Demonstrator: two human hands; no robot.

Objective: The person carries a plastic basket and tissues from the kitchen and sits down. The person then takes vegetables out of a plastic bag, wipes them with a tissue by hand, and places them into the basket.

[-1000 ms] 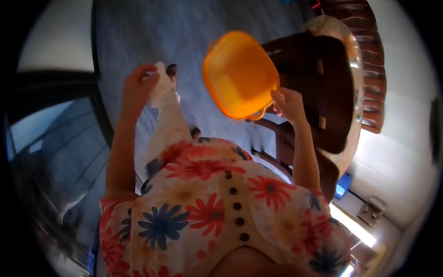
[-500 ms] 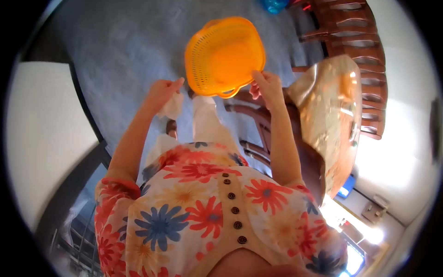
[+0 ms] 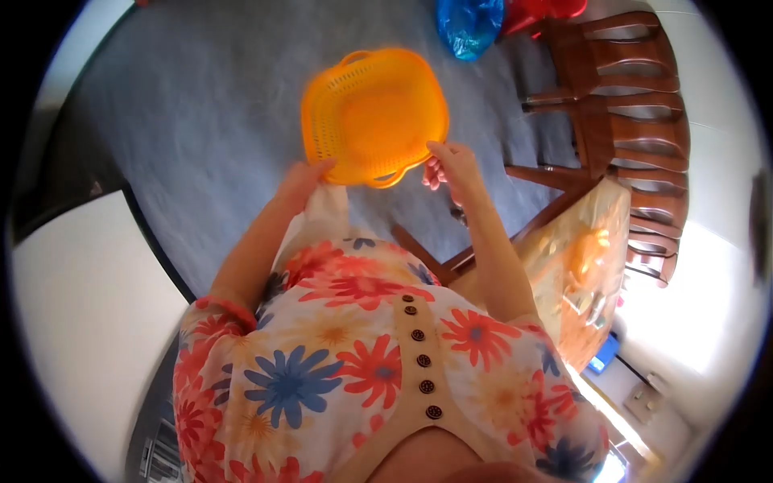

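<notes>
Fingers of both hands, left [image 3: 302,179] and right [image 3: 451,165], clamp an orange perforated squarish basket [image 3: 374,115] by its rim.

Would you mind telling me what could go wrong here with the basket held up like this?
1. The basket is held only at its near rim, by the right hand and the left hand, so it could tip or slip.
2. The left hand also seems to hold a white cloth, which may weaken its grip.
3. A chair and the table stand close on the right, so the person might bump them.
</notes>
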